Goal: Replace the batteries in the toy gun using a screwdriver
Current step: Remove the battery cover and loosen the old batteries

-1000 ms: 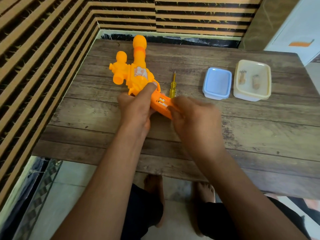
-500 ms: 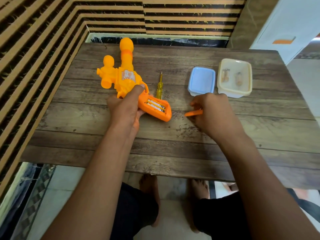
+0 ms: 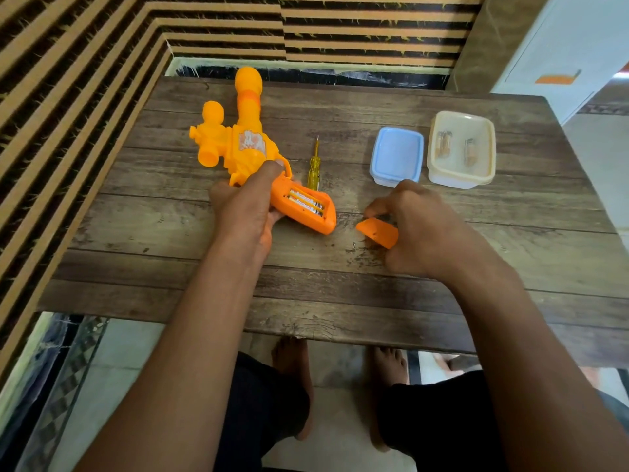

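An orange toy gun [image 3: 243, 144] lies on the wooden table [image 3: 340, 287], barrel pointing away from me. My left hand [image 3: 245, 212] grips its handle, where the battery compartment is uncovered and two batteries [image 3: 304, 201] show inside. My right hand [image 3: 413, 229] holds the orange battery cover [image 3: 376, 231] against the table, just right of the handle. A tiny screw [image 3: 353, 245] lies near the cover. A yellow screwdriver [image 3: 313, 168] rests on the table beside the gun, untouched.
A blue lid [image 3: 396, 156] and a cream container [image 3: 461, 149] holding batteries stand at the back right. Slatted walls close in the left and far sides. The table's near edge is above my feet.
My right hand lifted the battery cover off the handle, carried it right and lowered it to the table. The batteries in the compartment are now exposed. My left hand stayed on the handle.
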The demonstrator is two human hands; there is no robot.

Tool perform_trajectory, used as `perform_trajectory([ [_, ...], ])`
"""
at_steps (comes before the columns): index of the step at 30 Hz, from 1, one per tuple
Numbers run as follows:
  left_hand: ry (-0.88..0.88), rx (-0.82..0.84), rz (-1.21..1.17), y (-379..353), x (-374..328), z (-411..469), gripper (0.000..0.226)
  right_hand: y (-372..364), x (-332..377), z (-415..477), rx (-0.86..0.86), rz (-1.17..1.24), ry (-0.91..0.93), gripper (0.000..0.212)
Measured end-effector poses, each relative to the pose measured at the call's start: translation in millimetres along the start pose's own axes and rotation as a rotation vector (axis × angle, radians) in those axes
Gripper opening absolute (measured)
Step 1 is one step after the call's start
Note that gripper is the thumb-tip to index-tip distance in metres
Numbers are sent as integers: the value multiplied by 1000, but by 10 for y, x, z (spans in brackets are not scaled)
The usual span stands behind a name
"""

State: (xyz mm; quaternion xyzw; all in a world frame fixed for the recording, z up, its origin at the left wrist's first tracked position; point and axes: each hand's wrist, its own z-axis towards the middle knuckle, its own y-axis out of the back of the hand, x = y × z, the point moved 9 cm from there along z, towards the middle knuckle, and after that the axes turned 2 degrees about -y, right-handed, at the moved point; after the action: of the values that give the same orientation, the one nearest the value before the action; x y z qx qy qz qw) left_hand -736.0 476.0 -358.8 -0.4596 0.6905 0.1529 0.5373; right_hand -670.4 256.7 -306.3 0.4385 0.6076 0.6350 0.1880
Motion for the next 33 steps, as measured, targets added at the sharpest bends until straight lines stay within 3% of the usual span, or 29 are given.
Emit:
perform_trajectory([
  [4,-8,8,16,16,-7,15,60,38,-5,-30,6,11,-4,45],
  [7,4,25,18,9,-2,19,55,58,30,-53,15,6,23,34],
  [11,21,18,23,9,-1,-1,59,50,43,-65,17,8,17,36],
  [18,31,-1,0,12,-34,-54,41,245,82,-17,-260,197,-67,45],
  [21,55,-7,-19,36,-33,-34,59,206,221,124,-345,226,20,41],
  [24,56,-9,-28,29,-64,-52,75,41,367,317,-316,260,108,48],
  [28,41,-47,-7,84,-84,-46,58,-132,538,505,-232,255,135,57],
  [33,24,-65,15,154,-151,-48,23,-287,663,638,-171,164,161,42],
])
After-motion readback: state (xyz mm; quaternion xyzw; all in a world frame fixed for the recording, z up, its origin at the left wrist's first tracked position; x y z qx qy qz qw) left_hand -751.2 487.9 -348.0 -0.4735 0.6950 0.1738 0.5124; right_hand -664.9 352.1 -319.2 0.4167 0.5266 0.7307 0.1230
